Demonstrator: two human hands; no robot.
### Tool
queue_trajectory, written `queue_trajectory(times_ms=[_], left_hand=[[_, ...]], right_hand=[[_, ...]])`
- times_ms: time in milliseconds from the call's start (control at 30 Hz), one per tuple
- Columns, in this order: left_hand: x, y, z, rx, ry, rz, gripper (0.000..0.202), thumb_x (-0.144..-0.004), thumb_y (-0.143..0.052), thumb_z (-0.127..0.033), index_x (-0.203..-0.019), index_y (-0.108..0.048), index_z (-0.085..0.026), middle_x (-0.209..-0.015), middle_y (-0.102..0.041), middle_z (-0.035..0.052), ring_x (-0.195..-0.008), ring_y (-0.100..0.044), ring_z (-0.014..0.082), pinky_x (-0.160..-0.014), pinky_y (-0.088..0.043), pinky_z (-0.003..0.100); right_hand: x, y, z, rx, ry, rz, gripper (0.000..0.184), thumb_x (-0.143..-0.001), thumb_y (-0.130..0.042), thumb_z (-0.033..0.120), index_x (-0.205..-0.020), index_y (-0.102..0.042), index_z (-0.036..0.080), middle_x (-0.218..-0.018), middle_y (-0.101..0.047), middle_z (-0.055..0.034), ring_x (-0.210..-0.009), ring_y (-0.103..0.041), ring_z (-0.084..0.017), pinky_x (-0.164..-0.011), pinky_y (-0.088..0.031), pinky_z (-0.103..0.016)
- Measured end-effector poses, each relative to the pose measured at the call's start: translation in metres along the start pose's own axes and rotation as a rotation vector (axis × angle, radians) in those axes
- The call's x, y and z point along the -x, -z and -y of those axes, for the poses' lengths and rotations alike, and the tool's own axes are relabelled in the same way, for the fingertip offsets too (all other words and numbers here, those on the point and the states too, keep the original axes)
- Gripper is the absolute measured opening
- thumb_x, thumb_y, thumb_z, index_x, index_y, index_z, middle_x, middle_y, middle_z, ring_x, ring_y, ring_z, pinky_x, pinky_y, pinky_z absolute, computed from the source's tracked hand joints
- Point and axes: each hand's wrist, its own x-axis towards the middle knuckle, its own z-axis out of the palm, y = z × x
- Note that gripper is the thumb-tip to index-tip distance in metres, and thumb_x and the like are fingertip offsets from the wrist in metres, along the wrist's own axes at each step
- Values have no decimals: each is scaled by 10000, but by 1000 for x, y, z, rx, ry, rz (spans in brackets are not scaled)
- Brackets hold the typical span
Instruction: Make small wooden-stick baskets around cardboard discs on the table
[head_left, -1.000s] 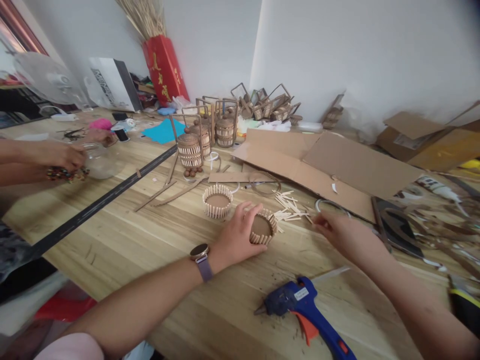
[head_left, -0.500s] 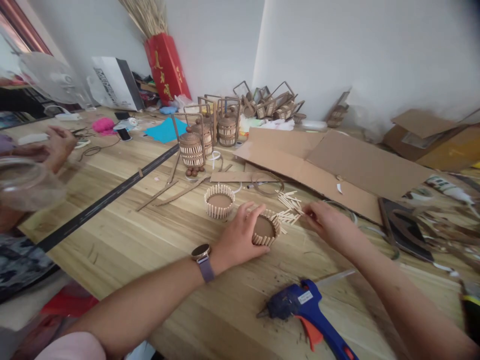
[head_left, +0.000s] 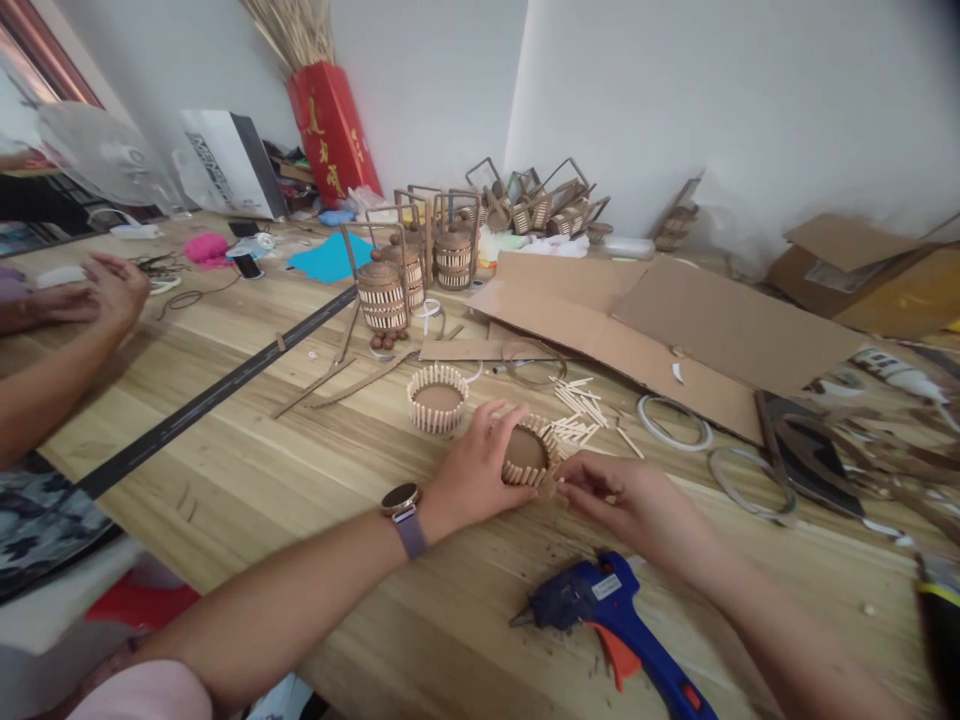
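Note:
My left hand (head_left: 480,460) is wrapped around the left side of a small round basket (head_left: 529,455), a brown disc ringed by short upright wooden sticks. Thumb and fingers of my right hand (head_left: 600,490) pinch a short wooden stick (head_left: 560,479) at the basket's right rim; only its pale end shows. Just behind lies a loose pile of wooden sticks (head_left: 577,405). A second stick-ringed basket (head_left: 437,399) stands to the left of my left hand. Below my right hand a blue glue gun (head_left: 600,595) rests on its side, nozzle pointing left.
Tiered baskets with handles (head_left: 382,290) stand at the back, and flattened cardboard (head_left: 660,320) lies to their right. Tape rings (head_left: 675,423) and a dark tablet-like slab (head_left: 810,455) lie at right. A co-worker's hands (head_left: 116,290) are at the far left, beyond a black strip (head_left: 217,400).
My right hand has moved left and nearer, from the stick pile to the rim of the held basket. My left hand stays on the basket. The co-worker's transparent container has gone from view.

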Motion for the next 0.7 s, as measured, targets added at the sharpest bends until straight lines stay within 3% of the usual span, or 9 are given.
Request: queue_trajectory(times_ms=[433, 567, 700], left_hand=[[0, -1, 1, 7, -7, -8, 924, -674, -824, -249, -1441, -309, -219, -1467, -343, 186, -1408, -343, 356, -1141, -337, 578], [0, 0, 0, 0, -4, 0, 931, -670, -836, -263, -1439, -314, -213, -1472, -340, 191, -1406, -345, 361, -1145, -328, 584], [0, 1, -1, -28, -2, 8, 942, -667, -846, -269, -1435, -305, -199, -1458, -348, 204, -1402, -354, 357, -1143, -332, 577]], right_hand=[[0, -12, -6, 61, 84, -117, 213, -912, -472, 254, -858, -674, 210, -732, -710, -18, -617, -624, -151, -565, -452, -245], [2, -14, -11, 245, 131, -114, 203, -946, -454, 236, -889, -647, 209, -795, -708, -30, -677, -659, -166, -580, -454, -249], [4, -15, -16, 501, 265, -139, 194, -971, -453, 233, -851, -602, 205, -758, -654, -31, -635, -633, -179, -548, -425, -267]])
